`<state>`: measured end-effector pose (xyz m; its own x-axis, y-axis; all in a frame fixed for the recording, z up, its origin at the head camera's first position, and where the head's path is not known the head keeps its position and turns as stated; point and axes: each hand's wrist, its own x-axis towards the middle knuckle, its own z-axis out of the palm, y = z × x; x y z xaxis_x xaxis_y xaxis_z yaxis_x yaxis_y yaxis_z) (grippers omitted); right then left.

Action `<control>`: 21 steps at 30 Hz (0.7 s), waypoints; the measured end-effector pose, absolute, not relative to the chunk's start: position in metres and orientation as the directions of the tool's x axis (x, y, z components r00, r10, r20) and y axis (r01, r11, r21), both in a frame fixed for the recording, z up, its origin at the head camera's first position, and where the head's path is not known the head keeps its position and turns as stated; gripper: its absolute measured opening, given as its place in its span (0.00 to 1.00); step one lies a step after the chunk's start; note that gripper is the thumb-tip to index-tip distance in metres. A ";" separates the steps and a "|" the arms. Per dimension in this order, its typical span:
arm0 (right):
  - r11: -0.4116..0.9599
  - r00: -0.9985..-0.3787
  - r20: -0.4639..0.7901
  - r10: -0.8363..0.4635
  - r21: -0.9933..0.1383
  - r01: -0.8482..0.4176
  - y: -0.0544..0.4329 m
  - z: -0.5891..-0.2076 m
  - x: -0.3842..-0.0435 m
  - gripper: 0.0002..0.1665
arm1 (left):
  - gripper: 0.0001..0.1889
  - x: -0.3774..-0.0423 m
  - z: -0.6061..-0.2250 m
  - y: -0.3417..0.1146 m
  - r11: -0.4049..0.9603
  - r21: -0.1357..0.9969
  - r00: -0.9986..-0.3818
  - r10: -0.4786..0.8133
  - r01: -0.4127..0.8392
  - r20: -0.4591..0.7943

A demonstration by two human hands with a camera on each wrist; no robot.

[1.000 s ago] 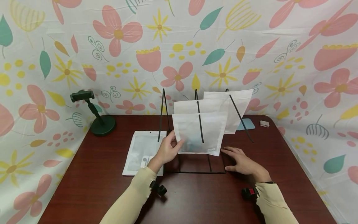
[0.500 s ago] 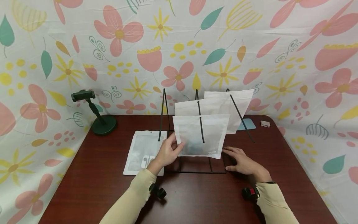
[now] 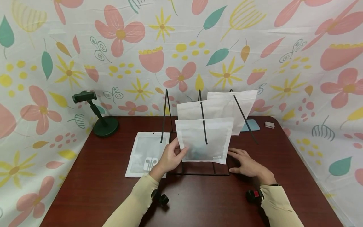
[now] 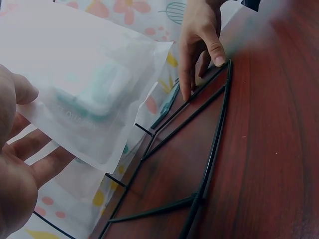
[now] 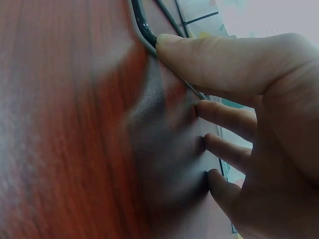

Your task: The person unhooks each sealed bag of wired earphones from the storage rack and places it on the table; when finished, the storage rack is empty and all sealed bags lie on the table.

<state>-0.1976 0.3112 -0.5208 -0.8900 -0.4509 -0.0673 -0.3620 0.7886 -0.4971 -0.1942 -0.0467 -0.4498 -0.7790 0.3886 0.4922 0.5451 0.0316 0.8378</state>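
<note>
My left hand [image 3: 168, 157] pinches the lower left edge of a white translucent zip pouch [image 3: 204, 142], thumb in front and fingers behind. The pouch hangs on the middle prong of a black wire display rack [image 3: 205, 174]; a pale bluish item shows faintly inside it in the left wrist view. Behind it, a second white pouch [image 3: 188, 110] hangs on the same prong, and a third pouch [image 3: 249, 101] on the right prong. My right hand [image 3: 246, 164] rests at the base's right front corner, its thumb [image 5: 174, 47] touching the wire and fingers extended.
Flat on the table, left of the rack, lies a larger white pouch with an earphone picture [image 3: 150, 164]. A dark green phone stand [image 3: 105, 126] is at the back left. A light blue flat item [image 3: 250, 125] and a small white item [image 3: 269, 125] lie at the back right.
The front pouch has come forward and lower along the middle prong with my left hand on it, widening its gap from the pouch behind. My right hand stays at the rack's corner.
</note>
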 end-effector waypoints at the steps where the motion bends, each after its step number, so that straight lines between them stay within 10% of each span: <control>1: 0.788 -0.891 -0.066 -0.450 -0.498 -0.362 0.311 -0.521 -0.198 0.43 | 0.14 -0.194 -0.450 -0.047 0.029 0.837 -0.779 0.386 0.546 0.494; 21: 0.796 -0.893 -0.085 -0.442 -0.495 -0.347 0.311 -0.521 -0.198 0.44 | 0.14 -0.182 -0.452 -0.045 0.009 0.852 -0.792 0.376 0.523 0.482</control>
<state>-0.1975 0.3107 -0.5211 -0.8928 -0.4424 -0.0851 -0.3475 0.7964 -0.4950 -0.1822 -0.0453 -0.4519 -0.7915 0.3756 0.4821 0.5231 0.0085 0.8522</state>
